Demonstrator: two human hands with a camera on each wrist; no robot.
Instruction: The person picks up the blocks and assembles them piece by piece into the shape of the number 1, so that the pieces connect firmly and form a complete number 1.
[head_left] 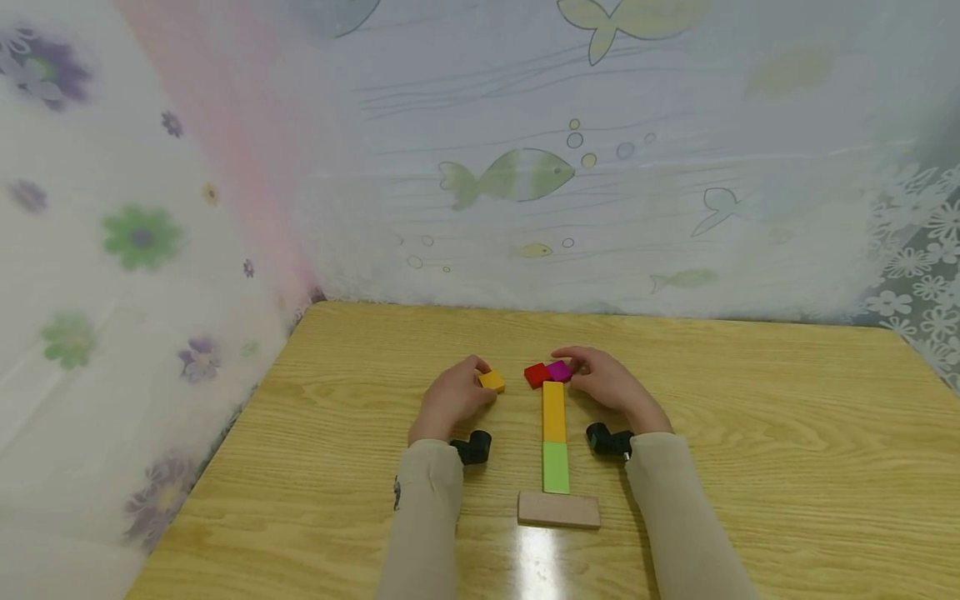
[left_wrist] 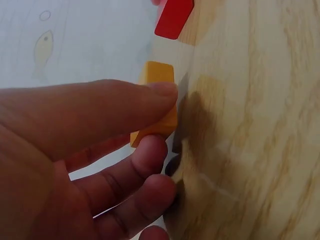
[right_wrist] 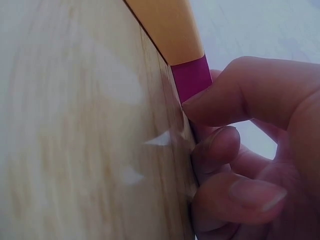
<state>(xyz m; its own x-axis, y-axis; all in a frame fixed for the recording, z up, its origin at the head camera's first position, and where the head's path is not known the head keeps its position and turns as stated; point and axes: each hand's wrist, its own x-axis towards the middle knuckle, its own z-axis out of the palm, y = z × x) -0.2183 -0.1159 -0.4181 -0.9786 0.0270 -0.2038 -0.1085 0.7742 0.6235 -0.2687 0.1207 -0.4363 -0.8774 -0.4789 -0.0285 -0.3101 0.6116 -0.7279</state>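
Observation:
My left hand [head_left: 455, 396] pinches a small yellow block [head_left: 492, 382] between thumb and fingers, left of a row of blocks. In the left wrist view, the thumb lies across the block's face. My right hand [head_left: 609, 385] has its thumb and forefinger on a small purple block [head_left: 559, 370], gripping its right end. A red block [head_left: 536, 376] lies against the purple one's left side. Below these two, a long orange block [head_left: 553, 412] runs toward me, meeting a light green block [head_left: 556, 468] end to end. A plain wooden block [head_left: 558, 510] lies crosswise at the near end.
The blocks lie on a wood-grain table [head_left: 787, 417]. Behind it hangs a pale sheet [head_left: 637, 250] printed with fish; a flowered sheet [head_left: 150, 333] hangs along the left side. Black cameras [head_left: 476, 447] sit at both wrists, over beige sleeves [head_left: 427, 533].

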